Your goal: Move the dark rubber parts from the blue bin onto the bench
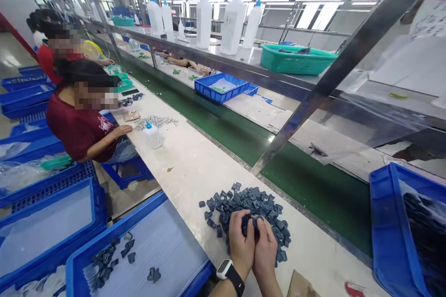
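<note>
Side by side over the near edge of a heap of small dark grey-blue plastic parts are my left hand and my right hand. Their fingers curl together around a dark plastic part, mostly hidden by the fingers and thumbs. A watch with a black strap is on my left wrist. The heap spreads over the pale tabletop beyond and beside both hands.
A blue tray at my left holds several similar parts. To the right stands a blue crate of dark pieces. A squeeze bottle stands farther along the table, near a seated co-worker. A slanted metal post rises at the far table edge.
</note>
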The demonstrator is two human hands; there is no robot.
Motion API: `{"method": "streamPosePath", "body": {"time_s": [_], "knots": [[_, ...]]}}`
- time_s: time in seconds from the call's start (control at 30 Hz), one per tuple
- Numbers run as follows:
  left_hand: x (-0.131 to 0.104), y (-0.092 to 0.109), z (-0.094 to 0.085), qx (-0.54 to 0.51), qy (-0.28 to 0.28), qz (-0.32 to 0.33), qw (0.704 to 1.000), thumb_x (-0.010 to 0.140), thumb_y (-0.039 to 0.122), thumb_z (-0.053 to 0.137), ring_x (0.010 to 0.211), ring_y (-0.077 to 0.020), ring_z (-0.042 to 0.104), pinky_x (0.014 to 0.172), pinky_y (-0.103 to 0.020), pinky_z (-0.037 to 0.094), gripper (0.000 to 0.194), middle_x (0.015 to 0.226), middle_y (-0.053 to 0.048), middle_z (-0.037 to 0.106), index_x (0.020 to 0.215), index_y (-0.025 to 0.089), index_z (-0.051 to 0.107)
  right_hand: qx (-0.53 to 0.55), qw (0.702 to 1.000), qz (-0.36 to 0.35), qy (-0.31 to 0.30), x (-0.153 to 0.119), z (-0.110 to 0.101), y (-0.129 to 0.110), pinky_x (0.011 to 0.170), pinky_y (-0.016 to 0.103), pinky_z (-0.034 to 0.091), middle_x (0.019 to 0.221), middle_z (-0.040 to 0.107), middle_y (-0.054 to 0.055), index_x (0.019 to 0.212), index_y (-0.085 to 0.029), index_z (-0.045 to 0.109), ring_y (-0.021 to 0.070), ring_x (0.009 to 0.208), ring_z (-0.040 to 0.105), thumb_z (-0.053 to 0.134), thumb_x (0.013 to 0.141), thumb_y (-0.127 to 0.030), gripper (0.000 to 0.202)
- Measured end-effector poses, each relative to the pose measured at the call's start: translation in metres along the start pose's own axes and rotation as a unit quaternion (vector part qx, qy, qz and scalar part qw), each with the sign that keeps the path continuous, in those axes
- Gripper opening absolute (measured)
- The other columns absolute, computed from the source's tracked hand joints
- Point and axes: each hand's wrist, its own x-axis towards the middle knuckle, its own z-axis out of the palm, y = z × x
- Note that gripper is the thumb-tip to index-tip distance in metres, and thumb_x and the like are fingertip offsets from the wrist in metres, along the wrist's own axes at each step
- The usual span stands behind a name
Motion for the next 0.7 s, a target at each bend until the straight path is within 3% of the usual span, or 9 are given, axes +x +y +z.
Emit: {"method": "streamPosePath", "body": {"time_s": [0.1,0.2,0.33,0.43,0.6,0.7], "knots": [[0.008,-0.001,0.032,0.02,-0.07,0.016,0.997,0.1,0.028,0.052,0.126,-0.0269,0.058,0.11,-0.051,0.045,0.029,0.13,-0.012,0.065,0.121,0.018,0.068,-0.043,0.996,-0.059,0.044,0.034,-0.026,0.022,0.109,0.055,0.044,0.129,0.064,0.011,0.108,-0.016,0.069,0.0285,0.124,0.058,0.056,0.1,-0.056,0.043],[0.009,-0.009,0.04,0.052,-0.123,0.0,0.991,0.098,0.021,0.049,0.143,-0.0321,0.047,0.118,-0.057,0.037,0.037,0.151,-0.015,0.055,0.128,0.02,0.069,-0.101,0.988,-0.115,0.038,0.047,-0.036,0.043,0.112,0.057,0.04,0.134,0.063,0.012,0.113,-0.017,0.069,0.0305,0.13,0.054,0.055,0.099,-0.059,0.047],[0.005,-0.018,0.031,0.078,-0.164,-0.008,0.983,0.092,0.011,0.042,0.152,-0.0269,0.038,0.125,-0.051,0.033,0.053,0.162,-0.007,0.046,0.135,0.028,0.068,-0.187,0.968,-0.165,0.023,0.045,-0.037,0.055,0.12,0.06,0.028,0.148,0.056,0.015,0.124,-0.016,0.067,0.0338,0.146,0.041,0.047,0.099,-0.066,0.06],[0.001,-0.018,0.025,0.087,-0.158,-0.008,0.984,0.084,0.005,0.044,0.151,-0.0225,0.04,0.126,-0.045,0.032,0.058,0.161,-0.002,0.048,0.129,0.03,0.071,-0.248,0.953,-0.173,0.036,0.04,-0.037,0.058,0.12,0.064,0.024,0.154,0.052,0.02,0.131,-0.014,0.065,0.0381,0.151,0.034,0.036,0.101,-0.062,0.064],[0.001,-0.006,0.017,0.096,-0.091,-0.032,0.991,0.075,0.001,0.045,0.149,-0.0246,0.042,0.127,-0.046,0.03,0.056,0.157,-0.007,0.053,0.118,0.023,0.074,-0.32,0.929,-0.173,0.06,0.037,-0.042,0.06,0.109,0.074,0.036,0.145,0.06,0.025,0.124,-0.015,0.07,0.0498,0.142,0.045,0.032,0.096,-0.059,0.065],[0.0,0.002,-0.012,0.091,-0.061,-0.051,0.993,0.074,0.005,0.05,0.141,-0.0279,0.05,0.124,-0.047,0.033,0.047,0.145,-0.012,0.062,0.111,0.02,0.074,-0.35,0.918,-0.177,0.053,0.037,-0.045,0.056,0.103,0.076,0.041,0.141,0.064,0.024,0.121,-0.018,0.07,0.0519,0.137,0.051,0.034,0.095,-0.057,0.059]]}}
